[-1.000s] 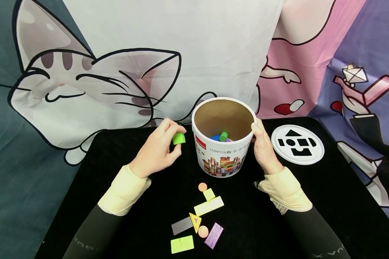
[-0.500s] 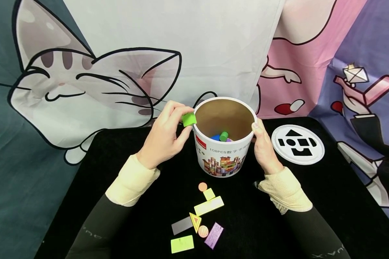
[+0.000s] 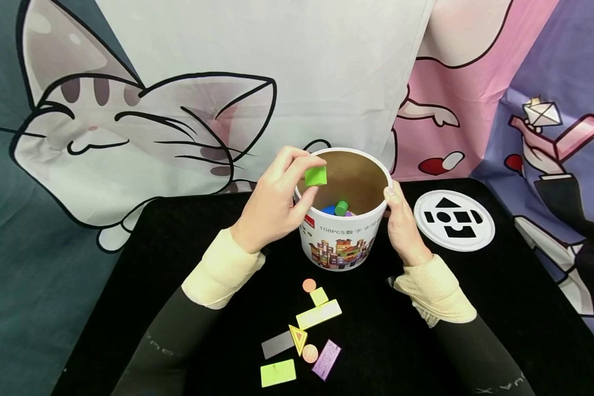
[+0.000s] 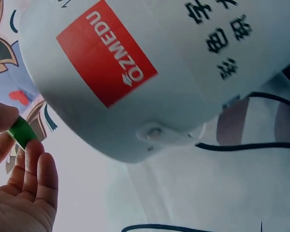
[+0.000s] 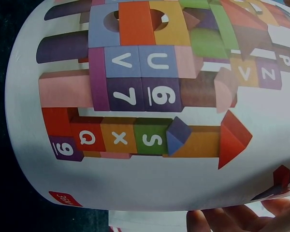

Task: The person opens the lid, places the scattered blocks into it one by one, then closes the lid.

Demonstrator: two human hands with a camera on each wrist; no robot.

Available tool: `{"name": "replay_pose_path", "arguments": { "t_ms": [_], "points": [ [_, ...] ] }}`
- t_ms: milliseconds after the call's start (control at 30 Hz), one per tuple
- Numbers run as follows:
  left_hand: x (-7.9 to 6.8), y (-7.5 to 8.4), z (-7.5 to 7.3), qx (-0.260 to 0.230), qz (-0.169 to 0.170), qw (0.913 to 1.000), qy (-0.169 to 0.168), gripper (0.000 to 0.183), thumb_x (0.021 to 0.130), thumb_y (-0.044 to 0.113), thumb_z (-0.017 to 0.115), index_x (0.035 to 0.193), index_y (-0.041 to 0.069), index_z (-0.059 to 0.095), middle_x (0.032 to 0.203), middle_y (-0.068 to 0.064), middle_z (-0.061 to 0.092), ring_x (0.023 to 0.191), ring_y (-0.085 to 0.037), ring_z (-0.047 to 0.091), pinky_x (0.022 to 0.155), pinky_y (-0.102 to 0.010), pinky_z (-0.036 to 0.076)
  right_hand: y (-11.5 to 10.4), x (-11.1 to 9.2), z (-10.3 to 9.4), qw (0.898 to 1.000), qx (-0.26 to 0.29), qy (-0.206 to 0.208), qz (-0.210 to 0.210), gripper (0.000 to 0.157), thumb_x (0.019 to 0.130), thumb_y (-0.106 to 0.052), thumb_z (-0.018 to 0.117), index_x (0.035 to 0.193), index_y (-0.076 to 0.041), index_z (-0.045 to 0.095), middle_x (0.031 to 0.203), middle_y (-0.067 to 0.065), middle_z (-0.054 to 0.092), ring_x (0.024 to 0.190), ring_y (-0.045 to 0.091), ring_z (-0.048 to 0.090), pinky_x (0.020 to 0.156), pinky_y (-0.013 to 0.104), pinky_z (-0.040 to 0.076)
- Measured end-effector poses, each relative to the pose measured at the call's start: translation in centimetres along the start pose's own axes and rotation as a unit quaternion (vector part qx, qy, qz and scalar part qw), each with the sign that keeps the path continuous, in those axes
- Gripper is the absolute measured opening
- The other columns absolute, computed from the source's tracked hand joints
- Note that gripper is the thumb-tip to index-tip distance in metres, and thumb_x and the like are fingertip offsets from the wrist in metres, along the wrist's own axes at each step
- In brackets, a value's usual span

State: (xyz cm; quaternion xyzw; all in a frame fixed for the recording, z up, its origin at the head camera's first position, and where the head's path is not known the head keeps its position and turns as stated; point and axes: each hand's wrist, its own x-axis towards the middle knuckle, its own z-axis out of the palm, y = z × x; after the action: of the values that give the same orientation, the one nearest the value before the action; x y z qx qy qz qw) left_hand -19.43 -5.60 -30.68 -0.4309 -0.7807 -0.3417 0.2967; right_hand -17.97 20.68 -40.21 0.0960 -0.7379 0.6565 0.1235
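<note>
Between thumb and fingers, my left hand [image 3: 277, 203] pinches a green block [image 3: 316, 176] over the left rim of a white bucket [image 3: 339, 234]. In the left wrist view, the green block [image 4: 22, 132] shows at the fingertips beside the bucket wall [image 4: 179, 96]. My right hand [image 3: 405, 228] grips the bucket's right side, thumb on the rim. The right wrist view shows its fingers [image 5: 237, 218] against the printed wall. Inside the bucket lie a green cylinder [image 3: 341, 208], a blue piece [image 3: 329, 210] and a partly hidden purple piece.
A white lid with shaped holes [image 3: 454, 198] lies right of the bucket on the black cloth [image 3: 218, 352]. In front are a yellow bar [image 3: 319, 314], a yellow triangle [image 3: 298, 339], a purple block [image 3: 326, 360], a lime block [image 3: 278, 373] and several others. A printed curtain hangs behind.
My left hand has carried the green block up and to the right, from beside the bucket to over its opening. The right hand stays on the bucket, and the loose blocks have not moved.
</note>
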Motion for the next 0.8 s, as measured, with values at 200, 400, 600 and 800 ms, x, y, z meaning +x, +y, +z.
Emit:
{"name": "replay_pose_path", "arguments": {
  "t_ms": [200,400,600,800],
  "points": [
    [1.0,0.4,1.2,-0.001,0.011,0.9999,-0.01,0.033,0.095,0.007,0.063,0.127,0.007,0.064,0.118,-0.008,0.057,0.105,-0.016,0.06,0.093,-0.026,0.048,-0.1,0.1,0.0,1.0,0.004,0.0,-0.006,0.055,0.108,-0.029,0.027,0.155,-0.002,0.039,0.149,0.017,0.044,0.135,0.024,0.038,0.114,0.034,0.026],
    [1.6,0.8,1.9,0.023,0.021,0.999,-0.033,0.035,0.092,0.01,0.066,0.127,0.009,0.065,0.116,-0.005,0.058,0.111,-0.018,0.057,0.101,-0.029,0.046,0.0,0.1,0.0,1.0,-0.001,-0.001,-0.003,0.055,0.108,-0.029,0.027,0.155,-0.003,0.039,0.15,0.016,0.045,0.135,0.019,0.039,0.115,0.032,0.026],
    [1.7,0.9,2.3,0.047,0.027,0.9969,-0.057,0.033,0.094,0.017,0.069,0.127,0.011,0.067,0.112,-0.005,0.059,0.105,-0.02,0.057,0.098,-0.031,0.045,0.0,0.1,0.0,1.0,-0.006,-0.003,-0.006,0.055,0.108,-0.029,0.028,0.155,-0.002,0.039,0.151,0.017,0.045,0.136,0.017,0.039,0.117,0.032,0.025],
    [1.6,1.0,2.6,0.054,0.037,0.996,-0.062,0.03,0.098,0.022,0.067,0.126,0.011,0.069,0.112,-0.006,0.061,0.109,-0.023,0.058,0.107,-0.036,0.043,-0.1,0.0,0.0,1.0,0.0,-0.003,-0.001,0.055,0.108,-0.03,0.028,0.155,-0.002,0.039,0.15,0.018,0.045,0.134,0.018,0.04,0.113,0.031,0.028]
  ]
}}
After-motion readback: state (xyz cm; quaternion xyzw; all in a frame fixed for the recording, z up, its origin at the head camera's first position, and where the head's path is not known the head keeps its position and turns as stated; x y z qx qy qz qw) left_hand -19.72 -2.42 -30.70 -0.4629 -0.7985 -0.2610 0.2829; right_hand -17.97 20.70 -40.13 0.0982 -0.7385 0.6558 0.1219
